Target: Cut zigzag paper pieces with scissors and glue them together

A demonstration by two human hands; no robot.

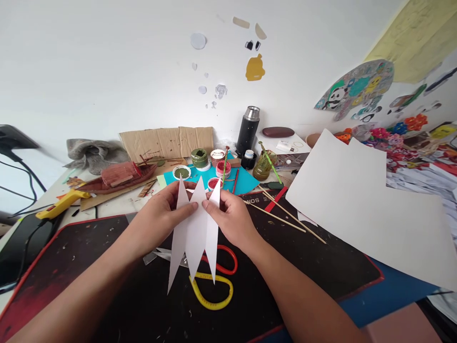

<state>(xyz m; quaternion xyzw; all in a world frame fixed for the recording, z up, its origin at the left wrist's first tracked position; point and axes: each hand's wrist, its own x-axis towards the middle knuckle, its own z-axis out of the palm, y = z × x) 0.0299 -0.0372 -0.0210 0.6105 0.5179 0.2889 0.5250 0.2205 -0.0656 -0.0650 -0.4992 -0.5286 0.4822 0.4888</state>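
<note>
Both hands hold a white paper cutout (195, 233) upright above the dark mat. It is folded into three long panels, each pointed at top and bottom. My left hand (166, 202) pinches its left side, thumb in front and fingers behind. On the other side my right hand (230, 214) grips it the same way, the two thumbs close together at the middle. Below the paper lies a pair of scissors (216, 304) with one yellow and one red handle loop. The cutout covers part of the blades.
Paint jars (199, 158) stand on a blue sheet (246, 183) at the back, near a black thermos (247, 131). To the left are a model boat (121, 178) and a yellow glue gun (64, 204). Thin sticks (285, 219) and a large white sheet (357, 205) lie at right.
</note>
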